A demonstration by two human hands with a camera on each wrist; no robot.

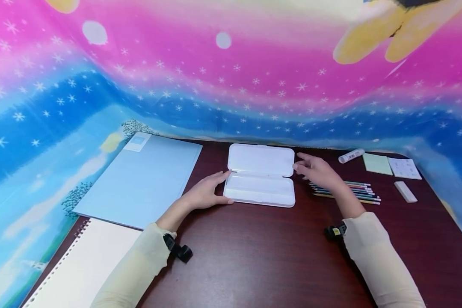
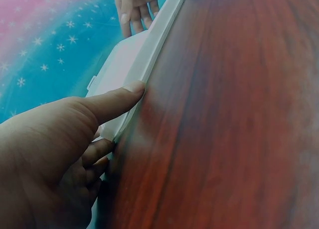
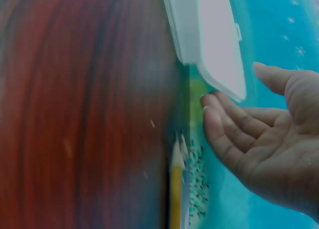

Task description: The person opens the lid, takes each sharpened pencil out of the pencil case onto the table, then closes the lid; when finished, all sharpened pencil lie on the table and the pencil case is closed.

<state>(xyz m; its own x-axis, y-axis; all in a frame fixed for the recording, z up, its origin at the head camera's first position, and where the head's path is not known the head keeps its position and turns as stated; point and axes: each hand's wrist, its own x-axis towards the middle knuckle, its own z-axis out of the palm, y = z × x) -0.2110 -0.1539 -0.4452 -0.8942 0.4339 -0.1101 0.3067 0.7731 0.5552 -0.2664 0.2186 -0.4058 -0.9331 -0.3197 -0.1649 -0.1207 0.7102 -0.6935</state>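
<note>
A white plastic pencil case (image 1: 259,197) lies unfolded on the table, its lid (image 1: 260,159) laid back toward the wall. Nothing shows inside its tray. My left hand (image 1: 205,191) grips the left end of the case; in the left wrist view the thumb (image 2: 117,103) presses the front edge while the fingers lie along the side. Beside the right edge of the lid is my right hand (image 1: 318,172), its fingers loosely bent. In the right wrist view the fingertips (image 3: 212,117) are close to the lid's corner; contact is unclear. Several pencils (image 1: 363,193) lie partly beneath the right forearm.
At the right stand out a glue stick (image 1: 351,156), a green sticky-note pad (image 1: 377,164), a white printed pad (image 1: 405,168) and a white eraser (image 1: 405,191). A light-blue folder (image 1: 142,179) at the left overlaps a spiral sketchbook (image 1: 88,261). A patterned curtain (image 1: 223,85) borders the table (image 1: 246,256).
</note>
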